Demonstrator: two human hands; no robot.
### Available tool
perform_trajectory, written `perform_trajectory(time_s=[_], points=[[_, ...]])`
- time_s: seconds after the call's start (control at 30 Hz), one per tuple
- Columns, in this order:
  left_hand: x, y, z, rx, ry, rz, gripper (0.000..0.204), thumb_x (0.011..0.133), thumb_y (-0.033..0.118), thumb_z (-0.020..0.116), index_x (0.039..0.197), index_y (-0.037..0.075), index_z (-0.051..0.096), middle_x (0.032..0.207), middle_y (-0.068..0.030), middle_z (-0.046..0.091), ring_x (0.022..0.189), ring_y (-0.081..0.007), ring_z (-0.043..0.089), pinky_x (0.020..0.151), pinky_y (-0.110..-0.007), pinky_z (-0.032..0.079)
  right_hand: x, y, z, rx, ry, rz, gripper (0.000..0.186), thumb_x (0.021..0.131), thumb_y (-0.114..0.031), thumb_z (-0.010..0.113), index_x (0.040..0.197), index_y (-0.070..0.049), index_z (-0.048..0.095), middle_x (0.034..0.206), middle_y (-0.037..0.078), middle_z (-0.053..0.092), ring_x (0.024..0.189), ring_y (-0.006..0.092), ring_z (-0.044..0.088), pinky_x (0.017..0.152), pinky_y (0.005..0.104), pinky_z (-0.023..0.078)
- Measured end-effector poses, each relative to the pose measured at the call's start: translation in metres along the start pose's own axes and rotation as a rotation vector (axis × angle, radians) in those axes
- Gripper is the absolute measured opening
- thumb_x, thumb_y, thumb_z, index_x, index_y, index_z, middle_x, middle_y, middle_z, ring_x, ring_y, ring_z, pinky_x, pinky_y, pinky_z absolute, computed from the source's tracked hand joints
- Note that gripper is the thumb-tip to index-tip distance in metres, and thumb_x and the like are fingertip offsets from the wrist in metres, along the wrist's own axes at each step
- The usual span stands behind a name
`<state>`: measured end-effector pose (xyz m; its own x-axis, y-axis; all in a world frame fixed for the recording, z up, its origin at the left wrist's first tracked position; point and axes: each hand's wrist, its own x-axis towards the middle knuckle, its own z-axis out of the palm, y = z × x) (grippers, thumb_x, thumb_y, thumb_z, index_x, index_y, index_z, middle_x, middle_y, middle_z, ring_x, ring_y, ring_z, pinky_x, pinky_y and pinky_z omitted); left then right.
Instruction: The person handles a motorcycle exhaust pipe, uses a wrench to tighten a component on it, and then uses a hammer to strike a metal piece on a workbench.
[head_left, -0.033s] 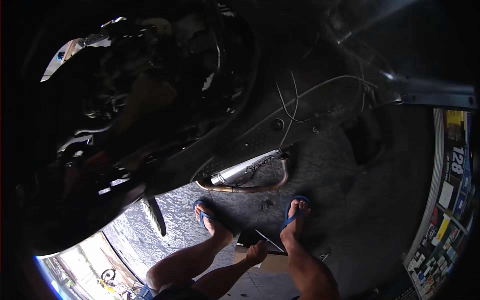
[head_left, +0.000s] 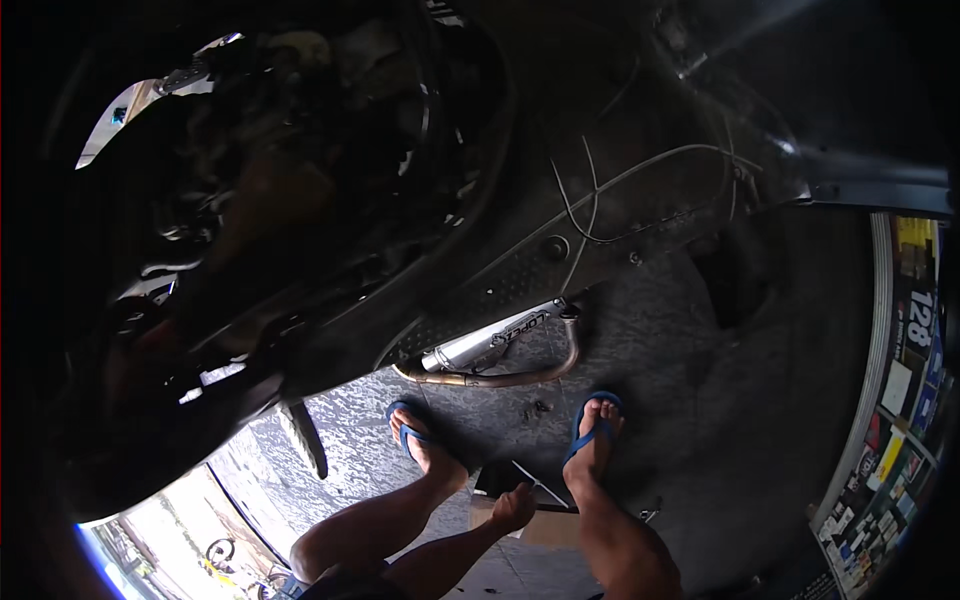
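At the near edge of the box (head_left: 550, 527), the left hand (head_left: 515, 507) grips the T-wrench (head_left: 552, 494), probably for steadiness; the unseen right hand I cannot tell.

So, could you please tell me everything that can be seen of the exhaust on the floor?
The exhaust has a silver, cylindrical muffler with dark lettering, and a thinner, brownish curved pipe bending around at the right; both look like metal. It lies on the grey patterned floor, ahead of the sandalled feet and apart from them, its muffler slanting up to the right in the picture. The dark vehicle panel overlaps its upper edge in this view; whether they touch is unclear.
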<state>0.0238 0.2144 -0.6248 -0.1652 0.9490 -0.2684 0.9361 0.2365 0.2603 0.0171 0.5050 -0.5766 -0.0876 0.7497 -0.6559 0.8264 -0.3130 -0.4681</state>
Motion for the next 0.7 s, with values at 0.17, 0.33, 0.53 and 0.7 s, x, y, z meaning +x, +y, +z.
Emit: perform_trajectory(time_s=[0.17, 0.33, 0.53, 0.7], points=[[-0.002, 0.006, -0.027, -0.53, -0.563, -0.607, 0.019, 0.087, 0.025, 0.062, 0.098, 0.01, 0.056, 0.073, -0.0157, 0.063, 0.065, -0.0368, 0.067, 0.052, -0.051, 0.051, 0.011, 0.022, -0.012, -0.006, 0.04, 0.126, 0.067, 0.106, -0.048, 0.026, 0.147, 0.004, 0.036, 0.157, 0.019, 0.031, 0.149, 0.0303, 0.019, 0.125, 0.0426, 0.004], [0.023, -0.01, -0.091, -0.683, -0.414, -0.547, 0.023, 0.089, 0.023, 0.061, 0.104, 0.008, 0.052, 0.069, -0.0191, 0.063, 0.06, -0.0419, 0.065, 0.054, -0.055, 0.05, 0.012, 0.043, 0.007, 0.055, 0.083, 0.187, 0.067, 0.106, -0.048, 0.028, 0.145, 0.005, 0.041, 0.158, 0.019, 0.031, 0.15, 0.0295, 0.019, 0.125, 0.0417, 0.004], [0.151, 0.003, -0.127, -0.862, -0.302, -0.418, 0.032, 0.088, 0.022, 0.059, 0.115, 0.006, 0.049, 0.084, -0.0229, 0.067, 0.075, -0.0457, 0.066, 0.064, -0.055, 0.052, 0.019, 0.079, 0.014, -0.192, 0.119, -0.018, 0.065, 0.106, -0.046, 0.031, 0.139, 0.008, 0.046, 0.152, 0.022, 0.038, 0.146, 0.0327, 0.027, 0.124, 0.0443, 0.008], [0.257, 0.016, -0.123, -0.911, -0.241, -0.38, 0.04, 0.091, 0.032, 0.058, 0.117, 0.004, 0.045, 0.098, -0.0278, 0.067, 0.086, -0.0488, 0.065, 0.073, -0.057, 0.052, 0.009, 0.036, 0.007, -0.701, 0.497, -0.351, 0.047, 0.098, -0.042, 0.051, 0.109, 0.003, 0.057, 0.109, 0.019, 0.06, 0.105, 0.026, 0.057, 0.102, 0.0403, 0.039]])
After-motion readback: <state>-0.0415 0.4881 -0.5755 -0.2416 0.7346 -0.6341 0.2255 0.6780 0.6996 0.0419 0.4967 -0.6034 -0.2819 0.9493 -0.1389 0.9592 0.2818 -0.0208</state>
